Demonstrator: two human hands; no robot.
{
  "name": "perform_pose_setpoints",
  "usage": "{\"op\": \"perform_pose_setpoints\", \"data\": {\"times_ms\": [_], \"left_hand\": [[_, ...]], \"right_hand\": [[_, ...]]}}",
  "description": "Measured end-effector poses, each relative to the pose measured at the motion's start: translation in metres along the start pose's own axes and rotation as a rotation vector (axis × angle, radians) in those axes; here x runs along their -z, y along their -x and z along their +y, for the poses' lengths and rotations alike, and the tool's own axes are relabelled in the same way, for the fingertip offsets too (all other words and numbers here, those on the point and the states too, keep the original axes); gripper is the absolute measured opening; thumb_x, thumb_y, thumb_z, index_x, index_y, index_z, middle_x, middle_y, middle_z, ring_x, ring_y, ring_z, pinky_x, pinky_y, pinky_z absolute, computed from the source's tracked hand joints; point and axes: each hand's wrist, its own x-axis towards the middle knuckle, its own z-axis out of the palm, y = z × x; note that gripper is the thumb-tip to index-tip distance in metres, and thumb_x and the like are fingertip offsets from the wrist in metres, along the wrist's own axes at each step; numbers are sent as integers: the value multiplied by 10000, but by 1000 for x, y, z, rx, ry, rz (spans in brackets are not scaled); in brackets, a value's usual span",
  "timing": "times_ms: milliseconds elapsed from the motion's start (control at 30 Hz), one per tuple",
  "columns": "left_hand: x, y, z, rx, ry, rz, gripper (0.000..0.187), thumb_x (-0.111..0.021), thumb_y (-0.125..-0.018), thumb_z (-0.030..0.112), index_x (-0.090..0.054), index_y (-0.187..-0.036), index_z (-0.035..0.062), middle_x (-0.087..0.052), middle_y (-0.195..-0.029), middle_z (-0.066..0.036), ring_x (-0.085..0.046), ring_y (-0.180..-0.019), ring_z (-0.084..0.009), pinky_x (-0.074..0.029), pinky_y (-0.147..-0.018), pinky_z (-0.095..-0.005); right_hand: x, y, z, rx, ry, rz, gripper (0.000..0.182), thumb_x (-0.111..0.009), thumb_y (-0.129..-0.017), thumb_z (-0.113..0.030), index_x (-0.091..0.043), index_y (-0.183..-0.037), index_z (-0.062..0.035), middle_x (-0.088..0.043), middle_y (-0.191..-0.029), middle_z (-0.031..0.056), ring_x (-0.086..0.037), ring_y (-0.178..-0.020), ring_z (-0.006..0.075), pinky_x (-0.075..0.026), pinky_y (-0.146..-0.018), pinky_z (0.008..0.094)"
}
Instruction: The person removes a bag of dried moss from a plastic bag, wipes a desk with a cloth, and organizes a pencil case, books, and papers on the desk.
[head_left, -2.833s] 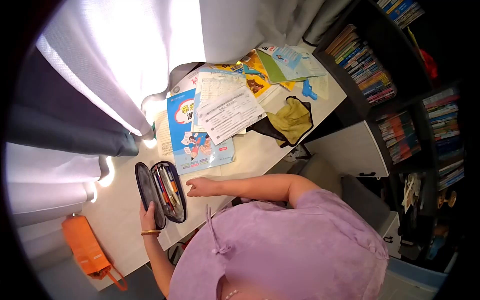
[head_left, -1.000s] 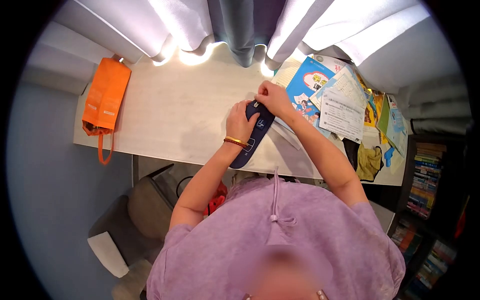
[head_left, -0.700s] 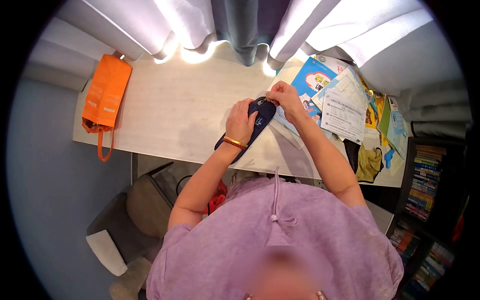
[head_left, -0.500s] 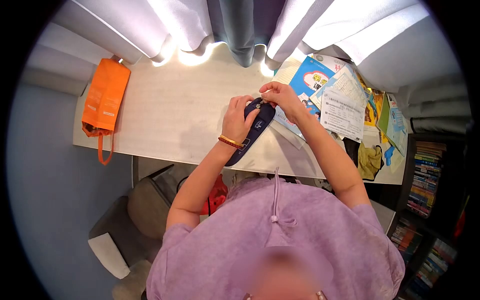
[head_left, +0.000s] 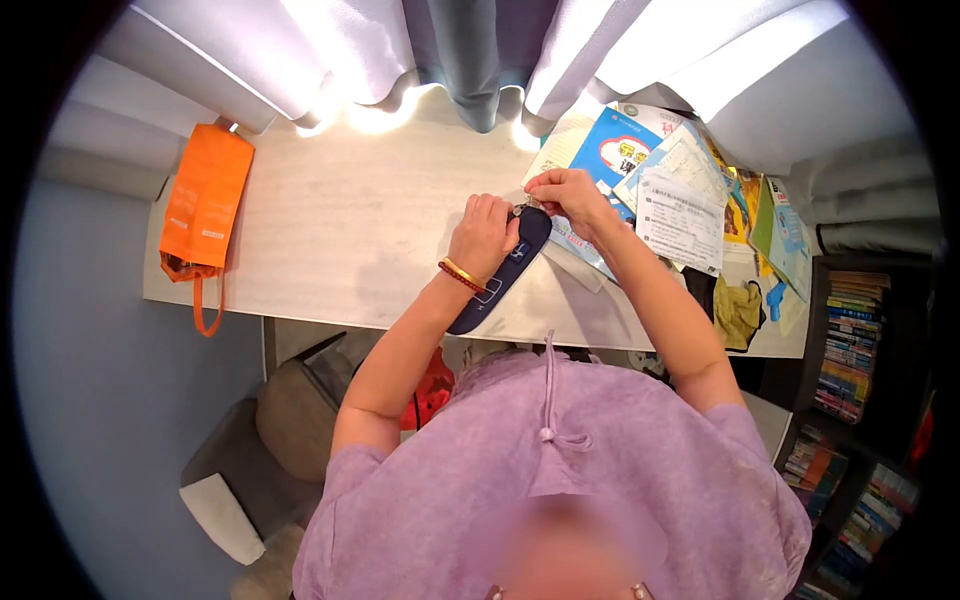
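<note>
A long navy pencil case (head_left: 519,257) with rounded ends and pale printed marks lies slantwise near the front edge of the table. My left hand (head_left: 483,237), with bracelets on its wrist, is closed on the upper left side of the case, thumb over its top. At the upper tip is a small shiny metal piece (head_left: 519,209), possibly a zipper pull or charm. My right hand (head_left: 568,198) pinches at this piece with thumb and fingertips. My fingers partly hide it, so its exact shape does not show.
An orange bag (head_left: 212,190) lies at the table's left end, its strap over the edge. To the right are a blue book (head_left: 608,140), printed sheets (head_left: 682,222) and a yellow-green cloth (head_left: 738,315). Curtains (head_left: 470,60) hang along the back. A bookshelf (head_left: 850,350) stands right.
My right hand has shifted slightly at the tip of the case, and my left fingers have drawn closer together. The case stays in nearly the same place.
</note>
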Motion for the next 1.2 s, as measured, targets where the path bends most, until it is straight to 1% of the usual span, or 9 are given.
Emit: {"op": "perform_pose_setpoints", "data": {"times_ms": [267, 433, 667, 733, 867, 1000, 1067, 1133, 1200], "left_hand": [[9, 2, -6, -49, 128, -117, 163, -581, -720, 33, -511, -867, 17, -512, -857, -123, -484, -837, -289, -415, -730, -354], [13, 3, 0, -96, 75, -178, 153, -565, -734, 22, -506, -874, 14, -500, -879, -123, -479, -843, -294, -409, -745, -353], [20, 1, -3, -193, 219, -241, 137, -545, -746, 22, -494, -873, 15, -494, -880, -122, -471, -839, -292, -404, -737, -348], [29, -2, -5, -198, 357, -352, 114, -523, -767, 40, -489, -874, 22, -491, -874, -119, -465, -842, -287, -400, -733, -331], [41, -6, -5, -139, 447, -450, 118, -524, -778, 67, -498, -886, 26, -504, -876, -126, -476, -852, -295, -401, -751, -346], [25, -12, -31, 179, 508, -432, 170, -460, -836, 115, -541, -931, 0, -556, -913, -112, -538, -847, -242, -422, -752, -306], [-5, -11, -78, 800, 977, -244, 193, -427, -879, 124, -542, -952, -13, -574, -945, -93, -555, -848, -187, -435, -760, -281], [-18, -9, -100, 894, 1421, 28, 231, -403, -907, 149, -535, -978, -28, -576, -931, -87, -551, -849, -140, -444, -760, -260], [-33, 0, -108, 940, 1436, 177, 247, -400, -912, 156, -522, -1002, -39, -582, -897, -95, -555, -821, -146, -453, -748, -261]], "right_hand": [[2, 11, -3, -27, 173, -154, 101, -614, -740, -91, -603, -770, 5, -565, -669, 14, -489, -571, 76, -376, -505, 206], [1, 30, -32, 107, 889, -275, 136, -604, -676, -147, -591, -713, -17, -521, -570, 54, -497, -570, 129, -383, -499, 261], [7, 35, -28, 14, 906, -444, 168, -548, -698, -174, -532, -655, -12, -499, -564, 48, -474, -559, 129, -374, -508, 269], [15, 41, -19, 26, 449, -583, 124, -512, -724, -139, -522, -682, -23, -483, -597, 14, -448, -564, 99, -359, -525, 239], [20, 54, -10, 24, 353, -674, 107, -496, -794, -135, -501, -751, -37, -450, -655, -24, -415, -608, 68, -343, -562, 214], [28, 34, 13, -59, -159, -592, 207, -509, -854, -240, -544, -870, -37, -507, -735, 10, -472, -671, 82, -382, -613, 205], [25, 23, 14, 55, -110, -256, 279, -503, -858, -284, -534, -985, -38, -522, -882, 33, -486, -785, 97, -414, -694, 228], [23, 7, 55, 24, -101, -245, 414, -479, -859, -372, -501, -1092, -30, -520, -997, 48, -490, -905, 134, -424, -783, 276], [-6, 16, 78, 12, -50, -322, 437, -488, -848, -382, -494, -1103, -27, -525, -1002, 52, -507, -911, 150, -430, -784, 285]]}}
